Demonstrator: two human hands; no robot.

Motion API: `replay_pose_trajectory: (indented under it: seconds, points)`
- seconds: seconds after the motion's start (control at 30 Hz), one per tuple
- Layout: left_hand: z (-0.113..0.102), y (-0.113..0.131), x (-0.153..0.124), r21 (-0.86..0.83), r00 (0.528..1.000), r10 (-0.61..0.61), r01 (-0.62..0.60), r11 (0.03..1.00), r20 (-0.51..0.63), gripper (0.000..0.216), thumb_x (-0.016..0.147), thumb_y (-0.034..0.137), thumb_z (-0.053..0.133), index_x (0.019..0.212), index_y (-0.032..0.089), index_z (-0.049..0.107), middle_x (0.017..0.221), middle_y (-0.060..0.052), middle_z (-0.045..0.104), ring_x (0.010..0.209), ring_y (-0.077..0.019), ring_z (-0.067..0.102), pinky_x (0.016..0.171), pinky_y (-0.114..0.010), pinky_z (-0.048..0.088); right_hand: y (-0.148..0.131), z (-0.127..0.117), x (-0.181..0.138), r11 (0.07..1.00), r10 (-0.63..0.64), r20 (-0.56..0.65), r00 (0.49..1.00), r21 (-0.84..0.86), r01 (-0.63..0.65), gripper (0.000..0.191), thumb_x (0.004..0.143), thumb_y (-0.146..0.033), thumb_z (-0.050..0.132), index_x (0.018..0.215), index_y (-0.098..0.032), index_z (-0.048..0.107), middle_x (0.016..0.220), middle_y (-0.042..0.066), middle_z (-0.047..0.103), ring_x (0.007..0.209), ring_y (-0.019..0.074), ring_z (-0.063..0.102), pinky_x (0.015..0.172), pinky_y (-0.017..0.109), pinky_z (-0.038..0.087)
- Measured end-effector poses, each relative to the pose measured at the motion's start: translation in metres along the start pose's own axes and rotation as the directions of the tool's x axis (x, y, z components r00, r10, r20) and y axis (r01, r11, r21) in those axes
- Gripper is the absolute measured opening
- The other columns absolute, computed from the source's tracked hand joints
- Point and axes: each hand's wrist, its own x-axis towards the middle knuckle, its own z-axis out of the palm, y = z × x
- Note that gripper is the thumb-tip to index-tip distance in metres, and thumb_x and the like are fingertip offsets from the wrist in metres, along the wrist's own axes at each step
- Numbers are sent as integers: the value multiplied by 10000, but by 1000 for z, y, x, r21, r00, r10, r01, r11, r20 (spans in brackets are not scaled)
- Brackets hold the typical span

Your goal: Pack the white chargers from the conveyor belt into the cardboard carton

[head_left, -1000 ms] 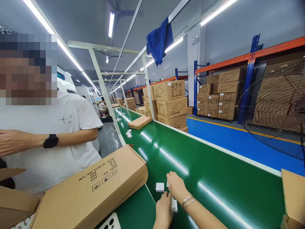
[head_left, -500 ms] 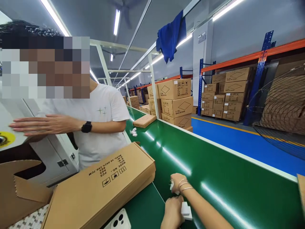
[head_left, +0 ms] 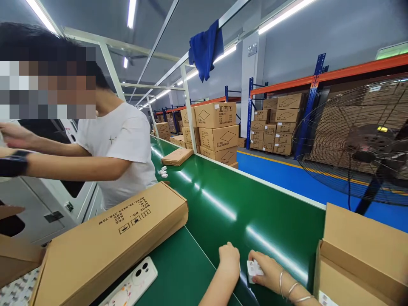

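My right hand [head_left: 267, 270], with bangles on its wrist, grips small white blocks [head_left: 254, 271] between thumb and fingers, just above the green belt. Their exact kind is not clear. To its left, my left hand [head_left: 228, 257] is closed with its back toward me; its fingers curl away, and whatever may be in them is hidden. Both hands are over the green conveyor belt [head_left: 219, 204], apart from each other. An open cardboard box [head_left: 363, 250] stands to the right of my right hand, with small white items [head_left: 327, 298] partly visible inside.
A closed carton [head_left: 111, 242] lies at left, beside a phone in a patterned case [head_left: 127, 284]. Farther along the belt are small white pieces [head_left: 163, 172] and a flat carton [head_left: 177, 157]. A co-worker [head_left: 117, 140] stands at left. A fan [head_left: 363, 144] is beyond the belt.
My view has turned right, bringing the open box and fan into sight. My right hand has moved from beyond my left hand to its right, with white blocks in it. The co-worker's arms now reach left.
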Motion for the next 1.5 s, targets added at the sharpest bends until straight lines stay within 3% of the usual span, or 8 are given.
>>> replay_pose_trajectory:
  seconds: [0.17, 0.37, 0.7, 1.2, 1.27, 1.33, 1.4, 1.5]
  points:
    - [8, 38, -5, 51, 996, 46, -50, 997, 76, 324, 703, 121, 549, 1016, 149, 628, 1075, -168, 546, 980, -308, 554, 775, -420, 439, -5, 11, -17, 997, -4, 29, 1000, -81, 7, 510, 658, -150, 514, 1165, -187, 468, 1110, 98, 591, 958, 230, 579, 804, 321, 420]
    - [3, -3, -27, -194, 957, 255, -226, 955, 140, 1009, 419, 210, 768, 1329, 222, 331, 1256, -133, 462, 1065, -323, 511, 876, -415, 425, -9, 11, -32, 986, 50, 4, 999, -162, -49, 733, 552, -199, 652, 1252, -163, 440, 1152, 140, 557, 1078, 336, 471, 833, 463, 421]
    - [45, -34, -51, -403, 933, 3, -158, 902, -360, 330, 796, 108, 314, 991, 233, 549, 933, 12, 616, 877, -120, 549, 784, -217, 389, -30, 18, -40, 977, 36, -72, 997, -208, -50, 507, 824, -386, 415, 1319, -278, 384, 1212, 151, 519, 1062, 356, 483, 749, 503, 441]
    - [47, -28, -55, -249, 920, 60, -167, 954, -387, 293, 847, 134, 328, 945, 232, 586, 914, 6, 621, 875, -152, 537, 804, -272, 370, -10, -12, -56, 978, 12, 53, 998, 209, -23, 337, 875, -421, 327, 1094, -255, 521, 944, 31, 637, 850, 204, 598, 747, 333, 447]
    - [46, -28, -55, -248, 926, 54, -156, 956, -373, 301, 847, 133, 322, 951, 231, 587, 917, 0, 620, 872, -154, 538, 799, -271, 372, -12, -24, -73, 862, 14, 98, 995, 504, -62, 434, 885, -520, 245, 1104, -250, 505, 978, 22, 628, 870, 162, 593, 749, 280, 454]
    - [45, -27, -55, -237, 931, 52, -146, 961, -363, 306, 846, 132, 316, 946, 231, 588, 906, -2, 621, 859, -158, 539, 783, -275, 373, -16, -31, -95, 499, 45, 243, 969, 835, -232, 531, 845, -618, 256, 1067, -224, 534, 965, 43, 627, 853, 160, 604, 742, 278, 461]
    - [44, -26, -55, -223, 929, 56, -145, 964, -365, 305, 849, 136, 313, 942, 233, 586, 892, -3, 620, 849, -159, 539, 773, -278, 372, -22, -32, -118, 38, -11, 390, 921, 920, -389, 568, 793, -672, 329, 964, -195, 585, 856, 49, 640, 739, 154, 627, 661, 256, 469]
    - [42, -26, -55, -215, 930, 64, -150, 965, -362, 296, 855, 144, 318, 946, 231, 586, 895, -5, 620, 852, -158, 539, 777, -277, 367, -32, -29, -143, -279, -86, 339, 937, 895, -349, 518, 757, -683, 403, 854, -211, 594, 650, -2, 620, 457, 92, 565, 430, 187, 391]
